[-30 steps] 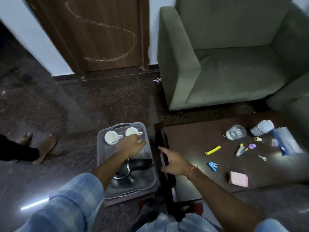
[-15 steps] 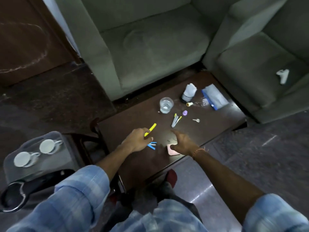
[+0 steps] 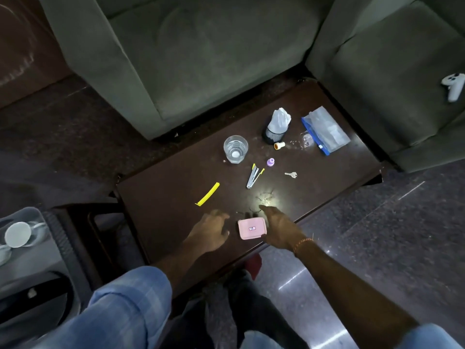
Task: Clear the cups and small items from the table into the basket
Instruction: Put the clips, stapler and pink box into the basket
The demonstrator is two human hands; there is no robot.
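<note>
On the dark wooden table (image 3: 327,187) a pink case (image 3: 252,228) lies near the front edge. My right hand (image 3: 279,229) rests against the case's right side with its fingers stretched out. My left hand (image 3: 211,230) hovers blurred just left of the case, fingers bent down over the tabletop; what lies under it is hidden. Farther back are a yellow strip (image 3: 207,194), a glass (image 3: 235,149), a small clipper tool (image 3: 254,176), a purple cap (image 3: 270,162) and a key (image 3: 291,174). The grey basket (image 3: 32,215) at far left holds a white cup (image 3: 17,234).
A mesh holder with white tissue (image 3: 276,127), an orange cap (image 3: 279,145) and a blue-edged zip bag (image 3: 325,131) sit at the table's back. Green sofas (image 3: 201,59) border the table behind and to the right; a white controller (image 3: 454,85) lies on the right one.
My view swung from the basket to the table. My left hand left the basket and came down beside the pink case; the small blue clips are no longer visible. My right hand reached the case.
</note>
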